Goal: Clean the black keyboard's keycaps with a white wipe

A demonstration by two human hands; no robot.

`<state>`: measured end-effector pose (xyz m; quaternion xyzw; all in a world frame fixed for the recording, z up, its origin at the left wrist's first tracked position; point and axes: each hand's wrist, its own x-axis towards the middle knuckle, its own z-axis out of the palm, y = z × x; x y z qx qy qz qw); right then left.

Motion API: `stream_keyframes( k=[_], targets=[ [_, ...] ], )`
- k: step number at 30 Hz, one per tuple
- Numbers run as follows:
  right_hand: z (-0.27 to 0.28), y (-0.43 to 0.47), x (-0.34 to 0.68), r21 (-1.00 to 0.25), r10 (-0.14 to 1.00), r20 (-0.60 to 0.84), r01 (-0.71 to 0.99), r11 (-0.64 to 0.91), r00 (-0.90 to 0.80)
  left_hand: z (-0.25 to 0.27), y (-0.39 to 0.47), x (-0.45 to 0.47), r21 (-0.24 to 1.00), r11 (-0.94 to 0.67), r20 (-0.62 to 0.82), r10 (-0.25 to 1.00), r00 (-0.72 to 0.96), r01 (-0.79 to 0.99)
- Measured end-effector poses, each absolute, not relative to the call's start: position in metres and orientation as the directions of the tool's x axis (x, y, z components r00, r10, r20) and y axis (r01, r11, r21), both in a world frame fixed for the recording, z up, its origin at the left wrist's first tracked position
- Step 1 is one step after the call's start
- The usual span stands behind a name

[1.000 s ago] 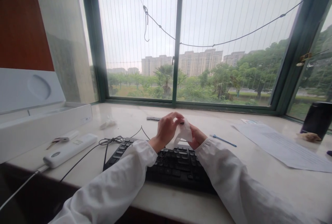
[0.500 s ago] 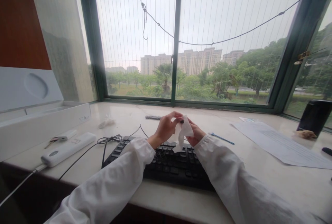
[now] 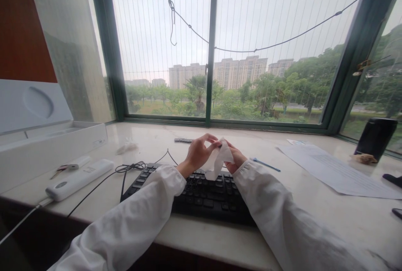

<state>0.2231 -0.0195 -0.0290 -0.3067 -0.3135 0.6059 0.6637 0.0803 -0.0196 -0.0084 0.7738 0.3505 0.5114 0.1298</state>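
Left hand: the person's left hand (image 3: 197, 153) is raised above the keyboard, its thumb and fingers bent together, pinching the top of a white tissue.
Right hand: the right hand (image 3: 237, 160) comes in from the other side, fingers curled and closed around the tissue; its fingertips are partly hidden.
Tissue: the thin white tissue (image 3: 216, 164) is between the two hands, one end hanging down over the keyboard's back rows. A dark spot shows where the left fingertips meet it, too small to identify.
Sleeves: loose and white, gathered at both wrists.
Keyboard: a black keyboard (image 3: 204, 202) lies along the middle of the desk's near edge, partly covered by the sleeves.
Desk: pale and glossy, the desk (image 3: 188, 231) meets a window (image 3: 266, 19) at its far edge.
Left end of the desk: an open white box (image 3: 59, 147); nearer the front edge, a white power bank (image 3: 80, 179) with keys (image 3: 64, 168) just behind it. A black cable (image 3: 133, 167) lies bundled beside the keyboard.
Right end of the desk: a blue pen (image 3: 266, 164) just beyond the right wrist, then a printed sheet of paper (image 3: 333, 172); a black upright object (image 3: 375, 140) stands near the far right corner.
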Motion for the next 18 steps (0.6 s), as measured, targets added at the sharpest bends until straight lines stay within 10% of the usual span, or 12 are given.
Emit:
stream_keyframes(
  k=[18],
  targets=[
    [-0.0229,-0.0230,0.2274,-0.871,0.979,0.103,-0.459,0.174,0.174,-0.0126,-0.0143,0.0794,0.595,-0.729,0.694,0.679,0.241,0.338]
  ],
)
